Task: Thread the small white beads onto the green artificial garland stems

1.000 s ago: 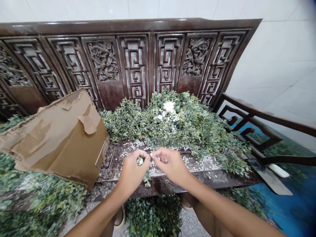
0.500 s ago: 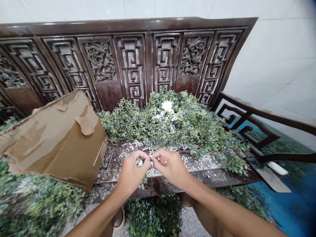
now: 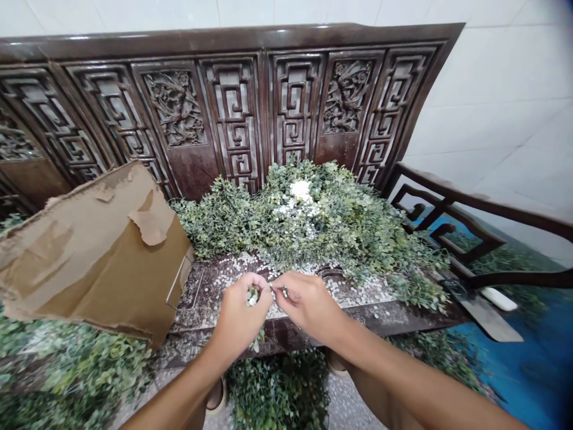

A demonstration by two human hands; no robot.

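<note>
Over the front of the dark wooden bench my left hand [image 3: 239, 316] is closed around an artificial leafy sprig [image 3: 253, 295]; some of its leaves show inside the curled fingers and some hang below the hand. My right hand [image 3: 311, 301] is pinched, its fingertips almost touching those of my left hand. Whatever sits between the right fingers is too small and covered to name. Behind both hands, small white discs [image 3: 237, 266] lie scattered on the bench seat. A heap of green artificial foliage [image 3: 358, 221] rises at the back, with a white clump [image 3: 301, 191] on it.
A torn cardboard box [image 3: 102, 269] stands to the left, beside a bent wire piece [image 3: 179, 280]. The carved backrest [image 3: 183, 173] closes off the rear, and an armrest [image 3: 492, 206] the right. A flat blade [image 3: 487, 319] juts past the seat's right end. More foliage [image 3: 277, 394] lies below.
The view has shifted slightly, so the bench and box sit a little further left and higher. Both hands stay together at nearly the same place, with only small finger movement.
</note>
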